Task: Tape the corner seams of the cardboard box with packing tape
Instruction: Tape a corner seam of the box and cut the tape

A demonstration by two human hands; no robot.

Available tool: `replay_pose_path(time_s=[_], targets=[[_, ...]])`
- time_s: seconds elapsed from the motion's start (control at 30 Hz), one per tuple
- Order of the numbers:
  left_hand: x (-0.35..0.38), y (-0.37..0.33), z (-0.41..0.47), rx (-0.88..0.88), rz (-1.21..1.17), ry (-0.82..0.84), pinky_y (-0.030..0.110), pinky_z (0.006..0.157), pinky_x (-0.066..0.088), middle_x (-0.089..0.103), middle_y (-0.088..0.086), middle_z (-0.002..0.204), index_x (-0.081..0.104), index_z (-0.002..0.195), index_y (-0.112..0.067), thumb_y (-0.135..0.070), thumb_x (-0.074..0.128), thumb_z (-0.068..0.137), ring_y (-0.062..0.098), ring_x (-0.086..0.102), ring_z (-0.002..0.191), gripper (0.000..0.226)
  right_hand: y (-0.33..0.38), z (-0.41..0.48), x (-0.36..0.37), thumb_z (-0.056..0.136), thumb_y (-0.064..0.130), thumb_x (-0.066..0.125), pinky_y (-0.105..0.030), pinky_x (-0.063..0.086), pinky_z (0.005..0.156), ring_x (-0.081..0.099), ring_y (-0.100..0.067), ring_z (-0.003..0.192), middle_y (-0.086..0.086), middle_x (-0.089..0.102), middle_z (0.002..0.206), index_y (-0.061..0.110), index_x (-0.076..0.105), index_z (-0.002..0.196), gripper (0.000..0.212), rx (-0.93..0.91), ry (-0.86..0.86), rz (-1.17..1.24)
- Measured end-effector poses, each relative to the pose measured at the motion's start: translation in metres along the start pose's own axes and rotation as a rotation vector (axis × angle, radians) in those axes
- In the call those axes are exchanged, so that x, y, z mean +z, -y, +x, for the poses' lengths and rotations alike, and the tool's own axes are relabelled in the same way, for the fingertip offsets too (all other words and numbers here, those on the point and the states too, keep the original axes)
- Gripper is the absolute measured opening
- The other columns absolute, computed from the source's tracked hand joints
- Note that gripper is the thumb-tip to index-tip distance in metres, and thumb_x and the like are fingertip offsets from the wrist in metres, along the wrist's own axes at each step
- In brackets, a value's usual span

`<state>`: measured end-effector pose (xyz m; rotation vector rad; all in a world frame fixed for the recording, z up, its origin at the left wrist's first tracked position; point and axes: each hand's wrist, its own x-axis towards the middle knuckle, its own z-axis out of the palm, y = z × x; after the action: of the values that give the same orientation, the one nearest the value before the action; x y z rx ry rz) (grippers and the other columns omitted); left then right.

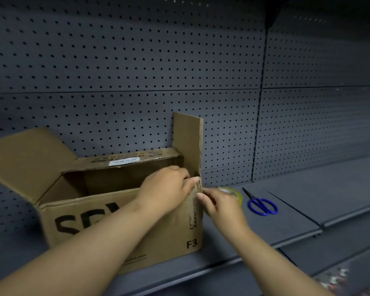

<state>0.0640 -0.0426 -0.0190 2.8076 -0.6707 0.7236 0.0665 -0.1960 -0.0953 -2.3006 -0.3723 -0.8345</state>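
Note:
An open brown cardboard box (pixel 154 236) with black lettering stands on a grey shelf, its flaps up. My left hand (pixel 169 189) rests over the front top edge at the box's right front corner, fingers pressing there. My right hand (pixel 220 208) is just right of that corner, fingertips touching the corner seam. A roll of clear packing tape (pixel 236 194) lies on the shelf behind my right hand, mostly hidden by it. Whether a strip of tape is under my fingers I cannot tell.
Blue-handled scissors (pixel 261 205) lie on the shelf (pixel 308 195) to the right of the tape roll. A grey pegboard wall (pixel 137 71) rises behind the box. The shelf's front edge runs below my forearms.

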Motion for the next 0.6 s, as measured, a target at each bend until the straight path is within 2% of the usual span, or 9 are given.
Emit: replay_pose_path(time_s=[0.1,0.2,0.27,0.37,0.47,0.53,0.6], targets=[[0.006,-0.009,0.012,-0.005,0.062,0.011,0.029,0.066,0.047,0.061,-0.003,0.087,0.063,0.089,-0.020,-0.057,0.035,0.091,0.014,0.057,0.079,0.047,0.000,0.002,0.007,0.083,0.053,0.029,-0.027,0.030,0.052,0.061,-0.030,0.062,-0.011,0.068,0.067,0.011,0.067,0.080,0.057,-0.100,-0.048,-0.141],[0.008,-0.012,0.018,-0.019,0.111,0.040,0.029,0.062,0.042,0.061,-0.001,0.082,0.063,0.084,-0.018,-0.059,0.037,0.090,0.016,0.058,0.077,0.049,0.001,0.007,0.010,0.083,0.044,0.036,-0.019,0.021,0.041,0.054,-0.019,0.038,-0.002,0.058,0.045,0.020,0.065,0.063,0.042,-0.136,-0.120,-0.329],[0.008,-0.012,0.020,-0.021,0.114,0.050,0.030,0.062,0.041,0.061,-0.001,0.079,0.062,0.080,-0.016,-0.056,0.038,0.091,0.018,0.058,0.077,0.048,0.001,0.011,0.011,0.082,0.040,0.039,-0.020,0.016,0.038,0.048,-0.015,0.030,0.000,0.053,0.038,0.022,0.062,0.057,0.039,-0.154,-0.174,-0.426],[0.008,-0.012,0.022,-0.008,0.108,0.054,0.031,0.063,0.040,0.058,-0.002,0.078,0.057,0.074,-0.020,-0.051,0.038,0.093,0.018,0.057,0.077,0.042,-0.004,0.015,0.014,0.081,0.038,0.039,-0.023,0.019,0.032,0.047,-0.015,0.030,0.000,0.052,0.038,0.018,0.057,0.051,0.040,-0.234,-0.251,-0.445],[0.008,-0.014,0.022,0.031,0.122,0.055,0.032,0.067,0.044,0.058,-0.003,0.082,0.061,0.080,-0.019,-0.046,0.035,0.096,0.018,0.057,0.081,0.040,-0.008,0.017,0.013,0.080,0.034,0.044,-0.025,0.025,0.033,0.048,-0.016,0.032,0.000,0.052,0.039,0.016,0.054,0.050,0.036,-0.333,-0.276,-0.437],[0.008,-0.015,0.023,0.043,0.108,0.055,0.032,0.068,0.045,0.057,-0.004,0.081,0.061,0.079,-0.020,-0.044,0.036,0.096,0.016,0.057,0.080,0.039,-0.011,0.019,0.014,0.080,0.030,0.050,-0.025,0.027,0.041,0.049,-0.018,0.037,0.001,0.053,0.041,0.015,0.053,0.052,0.033,-0.374,-0.263,-0.396],[0.008,-0.015,0.023,0.049,0.100,0.050,0.029,0.065,0.042,0.054,-0.007,0.077,0.057,0.075,-0.023,-0.043,0.037,0.096,0.014,0.056,0.076,0.036,-0.014,0.021,0.016,0.082,0.027,0.047,-0.030,0.027,0.052,0.050,-0.021,0.042,-0.002,0.053,0.045,0.013,0.051,0.054,0.032,-0.390,-0.233,-0.313]])
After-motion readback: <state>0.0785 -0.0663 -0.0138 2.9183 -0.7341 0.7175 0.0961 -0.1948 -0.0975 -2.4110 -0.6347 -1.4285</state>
